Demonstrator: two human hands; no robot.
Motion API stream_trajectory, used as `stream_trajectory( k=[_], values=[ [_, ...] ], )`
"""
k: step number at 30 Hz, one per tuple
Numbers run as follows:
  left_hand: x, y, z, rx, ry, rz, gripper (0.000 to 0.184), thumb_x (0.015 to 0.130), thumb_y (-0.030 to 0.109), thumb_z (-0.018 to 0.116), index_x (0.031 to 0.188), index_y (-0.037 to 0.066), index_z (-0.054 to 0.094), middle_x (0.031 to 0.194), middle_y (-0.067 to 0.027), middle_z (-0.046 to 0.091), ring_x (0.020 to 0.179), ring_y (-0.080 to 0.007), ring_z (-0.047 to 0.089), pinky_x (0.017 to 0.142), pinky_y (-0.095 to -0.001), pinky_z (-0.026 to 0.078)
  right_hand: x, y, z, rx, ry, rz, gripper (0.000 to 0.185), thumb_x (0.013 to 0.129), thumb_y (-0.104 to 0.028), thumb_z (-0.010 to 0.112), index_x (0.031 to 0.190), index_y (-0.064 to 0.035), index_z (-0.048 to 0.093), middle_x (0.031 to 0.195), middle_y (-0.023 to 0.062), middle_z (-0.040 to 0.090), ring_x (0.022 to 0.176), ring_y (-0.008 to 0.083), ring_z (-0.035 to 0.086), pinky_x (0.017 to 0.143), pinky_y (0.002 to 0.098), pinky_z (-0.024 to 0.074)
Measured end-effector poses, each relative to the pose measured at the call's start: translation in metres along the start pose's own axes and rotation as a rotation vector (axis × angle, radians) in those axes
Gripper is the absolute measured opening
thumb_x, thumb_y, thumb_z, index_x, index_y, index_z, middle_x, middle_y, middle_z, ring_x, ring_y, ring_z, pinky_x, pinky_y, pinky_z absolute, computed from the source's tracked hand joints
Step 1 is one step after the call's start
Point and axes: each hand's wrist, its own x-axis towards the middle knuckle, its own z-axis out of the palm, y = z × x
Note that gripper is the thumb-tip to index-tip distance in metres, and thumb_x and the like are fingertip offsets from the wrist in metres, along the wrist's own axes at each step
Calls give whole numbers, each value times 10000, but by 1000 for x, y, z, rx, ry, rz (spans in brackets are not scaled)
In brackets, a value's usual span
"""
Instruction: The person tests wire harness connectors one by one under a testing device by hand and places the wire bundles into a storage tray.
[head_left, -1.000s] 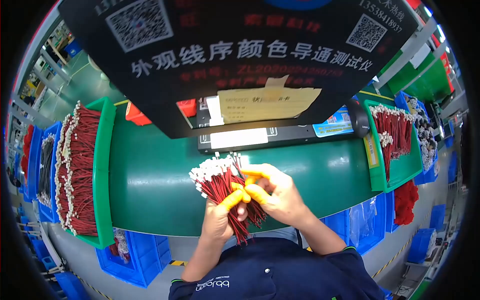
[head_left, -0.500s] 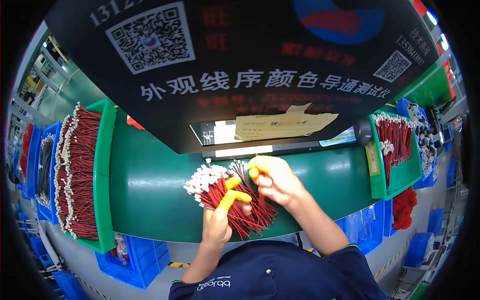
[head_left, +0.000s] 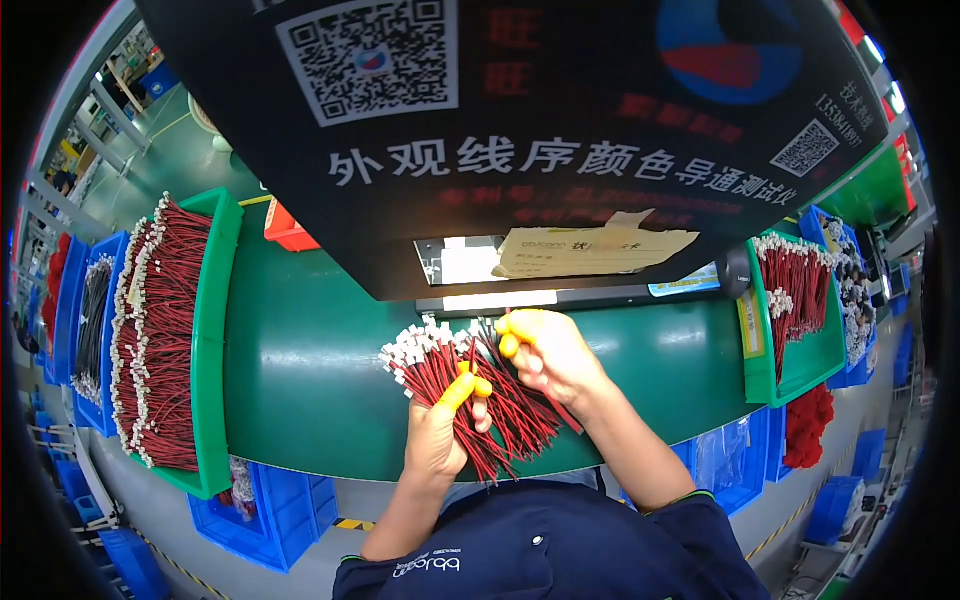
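My left hand (head_left: pixel 445 425), with yellow covers on its fingertips, is closed round a bundle of red and black wires (head_left: pixel 510 415) with white connectors fanned out at the upper end. My right hand (head_left: pixel 548 355), also with yellow fingertip covers, is pinched at the upper right of the bundle. A thin red wire shows at its fingertips and a red strand hangs below the hand. The bundle is held over the green table (head_left: pixel 310 370), below the dark machine panel (head_left: pixel 560 100).
Green trays of red wires stand left (head_left: pixel 210 350) and right (head_left: pixel 810 350). Blue bins (head_left: pixel 285 520) sit below the table's front edge. An orange-red box (head_left: pixel 290 230) is behind the left tray. A taped yellow card (head_left: pixel 600 252) hangs on the panel.
My right hand has moved up and right from beside my left fingers, staying pinched. The wires in my left hand have spread wider. The view has shifted, and the panel appears larger.
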Motion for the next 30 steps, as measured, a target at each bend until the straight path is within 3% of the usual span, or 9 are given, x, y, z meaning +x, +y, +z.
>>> stream_trajectory(
  k=[1,3,5,7,12,18,21,25,30],
  values=[
    [0,-1,1,0,-1,0,139,806,63,525,940,44,495,750,-106,566,542,-143,507,438,-258,406,-3,4,5,-1,0,-1,158,837,-157,481,844,-3,512,698,41,516,430,39,393,345,170,346],
    [1,-1,3,31,-15,14,140,807,69,525,942,45,494,750,-100,564,536,-140,505,435,-254,404,-6,16,17,-892,218,-622,131,794,-120,521,812,6,554,661,51,534,453,44,438,365,174,368],
    [0,-3,8,-2,-5,11,151,809,77,526,951,39,491,754,-97,565,533,-138,510,431,-253,410,-8,18,21,-794,132,-660,144,800,-92,530,894,17,538,641,62,537,443,61,472,407,189,413],
    [0,-3,10,-21,-24,-52,152,809,77,526,951,35,495,757,-92,566,534,-138,521,428,-255,425,-16,14,27,-304,5,-343,116,810,-54,530,893,26,521,711,75,547,562,85,507,509,214,435],
    [0,-6,6,58,-16,-65,174,814,82,508,986,72,486,764,-71,540,556,-145,522,424,-249,432,-18,16,29,-228,-2,-389,111,833,-91,499,860,15,481,606,61,517,430,100,503,388,224,433],
    [0,-4,8,16,-4,6,144,822,86,507,948,15,504,808,-126,578,692,-213,604,597,-331,542,-16,6,27,-169,63,-50,170,836,-183,482,773,-26,503,631,25,494,390,49,381,338,166,311],
    [-5,-2,10,28,72,63,159,824,134,518,925,12,506,689,-117,567,567,-196,559,475,-305,484,-2,-5,5,317,-13,63,169,839,-192,482,786,-32,491,632,27,493,356,47,333,303,172,278],
    [-5,3,-2,-22,-77,24,152,832,118,486,946,18,481,631,-110,536,430,-141,441,375,-255,362,-1,0,5,322,-59,70,142,839,-184,483,819,-44,498,712,45,519,480,55,406,319,167,303],
    [-4,3,0,29,-2,51,110,800,63,509,902,28,489,673,-122,556,463,-141,472,386,-249,380,11,5,-16,477,-241,184,146,850,-174,464,869,-34,499,719,40,510,460,46,368,324,155,301]
  ],
)
